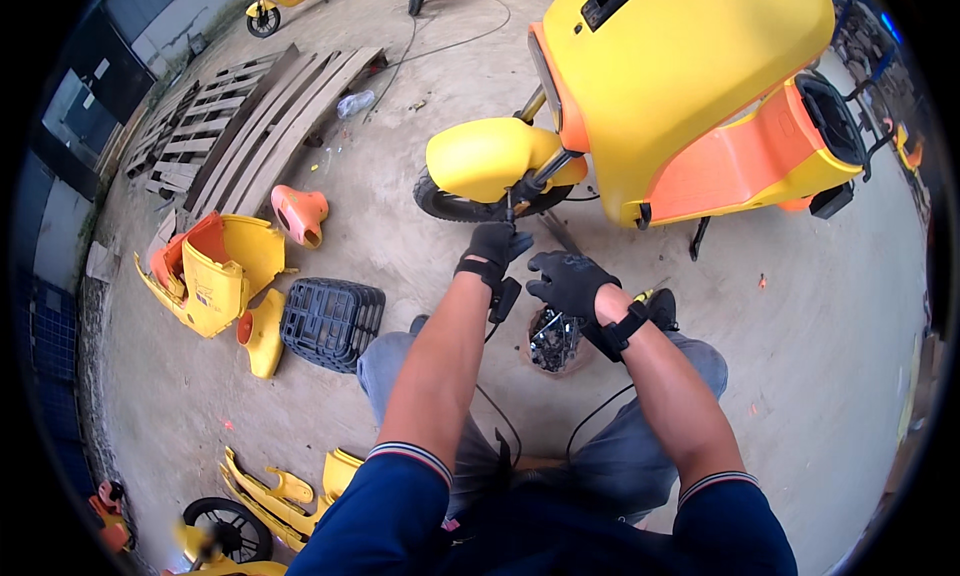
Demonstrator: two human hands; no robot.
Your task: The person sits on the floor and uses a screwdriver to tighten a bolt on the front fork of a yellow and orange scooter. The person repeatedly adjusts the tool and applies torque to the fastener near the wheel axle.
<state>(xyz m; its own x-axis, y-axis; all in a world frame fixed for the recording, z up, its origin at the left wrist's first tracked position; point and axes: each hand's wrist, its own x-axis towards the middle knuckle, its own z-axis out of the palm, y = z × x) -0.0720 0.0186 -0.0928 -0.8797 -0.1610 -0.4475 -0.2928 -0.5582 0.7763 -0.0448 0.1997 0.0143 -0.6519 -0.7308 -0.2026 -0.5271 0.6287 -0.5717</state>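
Observation:
My left hand (493, 246), in a black glove, is closed just below the lower end of the front fork (535, 183) of a yellow and orange scooter (690, 96). A thin dark shaft rises between that hand and the fork; what the fingers grip is mostly hidden. Beside it, my right hand (575, 284), also gloved, has its fingers loosely bent and apart, with nothing visible in them. Below the right hand, between my legs, stands a round container (530, 354) of dark bolts and metal bits. The yellow mudguard (480, 161) covers the front wheel (450, 208).
At left lie a black plastic crate (333, 324), yellow and orange body panels (215, 276) and a smaller orange cover (300, 216). Wooden pallets (270, 126) lie farther back. More yellow panels (275, 496) and a wheel (228, 528) are at the lower left. The scooter's stand (699, 238) touches the floor.

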